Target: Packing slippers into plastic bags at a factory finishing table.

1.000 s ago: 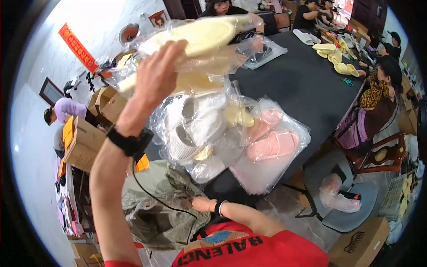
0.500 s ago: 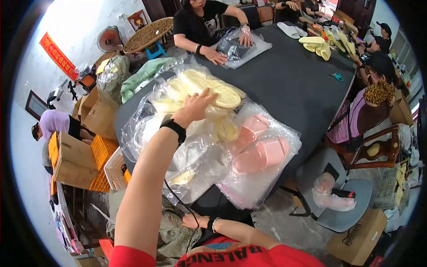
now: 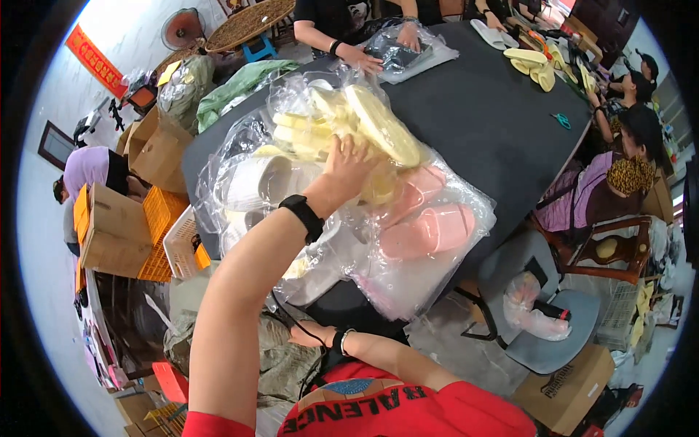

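Observation:
My left hand [image 3: 345, 171] lies with its fingers apart on bagged yellow slippers [image 3: 313, 127] at the left of the dark table. One yellow slipper [image 3: 382, 131] stands tilted beyond my fingertips, inside clear plastic. White slippers [image 3: 258, 182] in clear bags lie under and left of my wrist. To the right, pink slippers [image 3: 429, 231] rest on a stack of clear plastic bags [image 3: 397, 295]. Low by my body, my right hand [image 3: 312, 333] is beside a grey-brown sack [image 3: 273, 357] below the table edge; its fingers are partly hidden.
Across the table [image 3: 495, 109], a co-worker's hands press a plastic bag with dark contents [image 3: 397, 54]. Teal scissors [image 3: 561, 120] and loose yellow slippers [image 3: 535, 69] lie farther right. A grey chair [image 3: 520, 291] stands at the right; cardboard boxes [image 3: 116, 233] and orange crates [image 3: 164, 226] at the left.
My left hand has shifted a little right, and the yellow slipper beneath it has tipped and slid right. More of the white slippers shows. My right hand stays low by the sack.

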### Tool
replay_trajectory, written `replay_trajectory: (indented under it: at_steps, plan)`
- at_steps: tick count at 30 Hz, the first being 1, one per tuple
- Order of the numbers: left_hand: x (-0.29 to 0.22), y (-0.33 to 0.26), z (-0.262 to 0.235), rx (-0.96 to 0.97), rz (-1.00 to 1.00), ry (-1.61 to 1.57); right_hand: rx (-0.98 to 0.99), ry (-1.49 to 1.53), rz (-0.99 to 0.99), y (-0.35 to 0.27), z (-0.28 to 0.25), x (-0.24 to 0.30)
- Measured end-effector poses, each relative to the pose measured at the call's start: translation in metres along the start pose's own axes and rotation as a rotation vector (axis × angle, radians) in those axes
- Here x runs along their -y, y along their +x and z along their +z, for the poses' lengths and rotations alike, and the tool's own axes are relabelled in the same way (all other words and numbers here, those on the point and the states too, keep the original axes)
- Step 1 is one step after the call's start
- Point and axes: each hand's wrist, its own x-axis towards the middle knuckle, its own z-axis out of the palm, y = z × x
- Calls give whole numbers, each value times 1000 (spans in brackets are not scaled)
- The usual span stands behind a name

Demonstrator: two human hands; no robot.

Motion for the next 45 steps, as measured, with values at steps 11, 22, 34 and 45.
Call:
replay_trajectory:
  at_steps: [11,22,34,45]
  plan:
    - [-21,-231,-125,350,318,-1260,-325,-13,-197,19,13,29]
    - [-6,-575,46,717,-987,-17,-187,103,-14,68,-93,166]
    - [-31,-549,94,525,-813,-608,-359,451,-33,125,-103,184]
    - [-105,-659,240,499,-1291,-338,-88,852,-52,162,-97,277]
